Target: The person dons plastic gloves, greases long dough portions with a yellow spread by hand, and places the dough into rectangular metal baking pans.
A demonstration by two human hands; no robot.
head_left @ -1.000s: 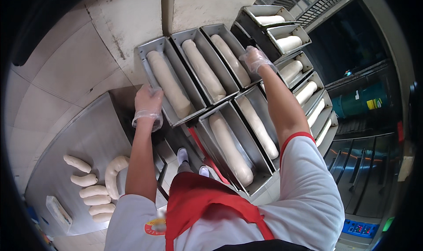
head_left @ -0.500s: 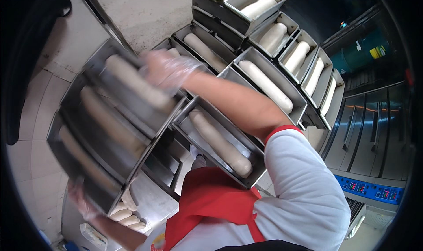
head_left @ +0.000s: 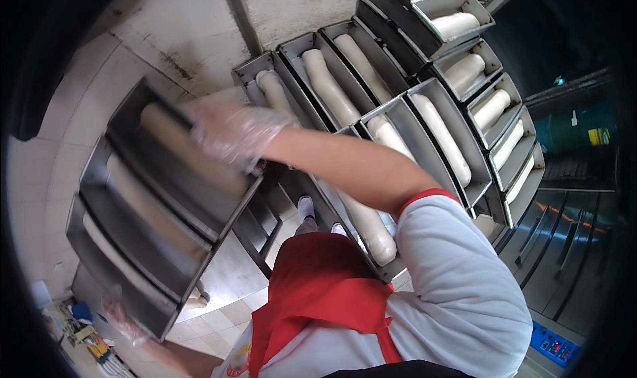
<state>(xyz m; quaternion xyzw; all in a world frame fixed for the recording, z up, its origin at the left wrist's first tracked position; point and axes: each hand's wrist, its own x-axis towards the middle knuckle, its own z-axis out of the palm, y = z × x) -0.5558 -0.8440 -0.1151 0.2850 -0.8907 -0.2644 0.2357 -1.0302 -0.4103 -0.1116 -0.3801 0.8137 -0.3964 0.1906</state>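
Note:
A joined set of three metal loaf pans [head_left: 159, 179] tilts in front of me at the left, blurred by motion. Each pan holds one long pale dough log [head_left: 149, 205]. My right hand [head_left: 229, 136], in a clear plastic glove, is closed at the set's far right end; its fingertips are smeared and partly hidden. At the near left corner, my left hand [head_left: 123, 318], gloved too, holds the pan's edge with its fingers partly hidden. Beneath my right forearm another pan holds a dough log [head_left: 368, 232], partly covered by the arm.
Stacked loaf pans [head_left: 488, 179] with dough logs fill the right and far side. A wall [head_left: 292, 13] stands behind them. Steel-fronted equipment with a blue control panel [head_left: 556, 345] is at the right. Assorted items [head_left: 93, 338] lie at lower left; my shoes show on the floor.
The view has turned, so the stacked pans sit further right. My hands have carried the three-pan set away from the stack, uncovering more filled pans at the far side.

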